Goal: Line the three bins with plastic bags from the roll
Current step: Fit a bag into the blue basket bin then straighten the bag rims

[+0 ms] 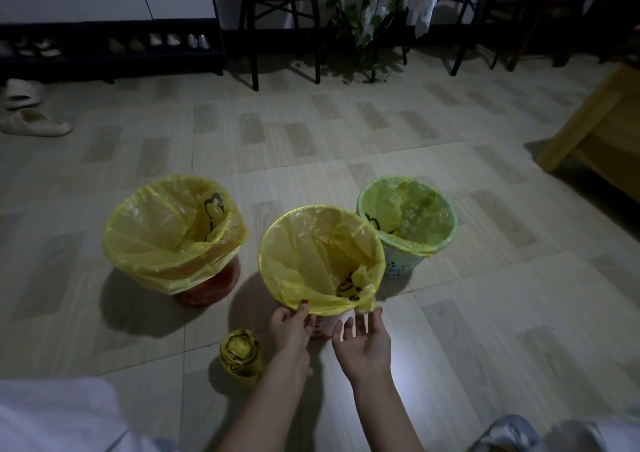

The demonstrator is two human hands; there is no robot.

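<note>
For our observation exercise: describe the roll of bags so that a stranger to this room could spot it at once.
Start at the three lined bins on the tiled floor and find the middle bin, the one nearest the person. The roll of bags stands just left of the left hand at its base. It alone is a small yellow cylinder with black print.
</note>
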